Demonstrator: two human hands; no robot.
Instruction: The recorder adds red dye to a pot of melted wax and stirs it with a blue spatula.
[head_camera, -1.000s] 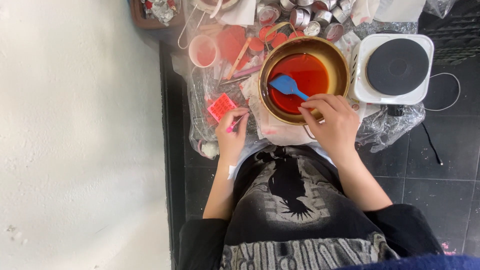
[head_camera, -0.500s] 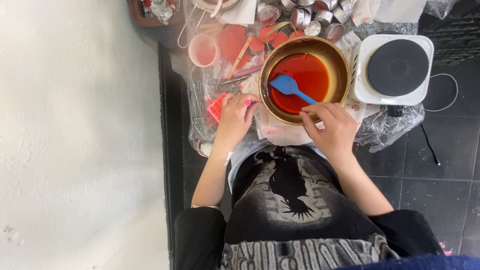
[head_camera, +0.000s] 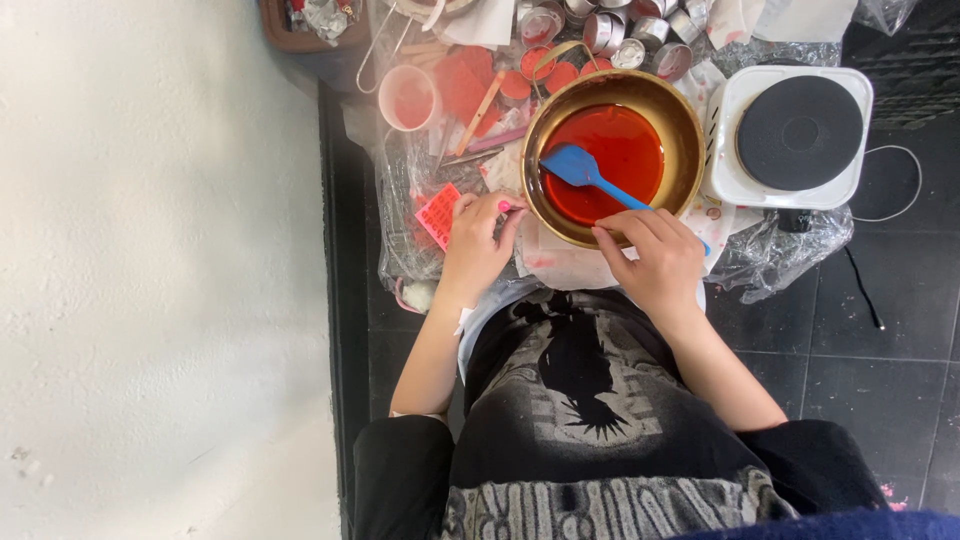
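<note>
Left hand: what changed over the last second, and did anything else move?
The left hand moved from the pink mold up to the bowl rim, pink stick pinched. The right hand stayed on the blue spatula in the red liquid; the hotplate is unmoved.

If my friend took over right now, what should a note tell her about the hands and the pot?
Right hand: gripping the handle of the blue spatula, whose blade sits in the red liquid inside the gold pot.
Left hand: resting at the pot's left rim, fingertips by a pink mould.
Nearby: white hot plate right of the pot, with nothing on it; small metal cups and a pink cup behind.
Done: pot holds red liquid.
Left: the metal cups that can be seen into look unfilled.
</note>
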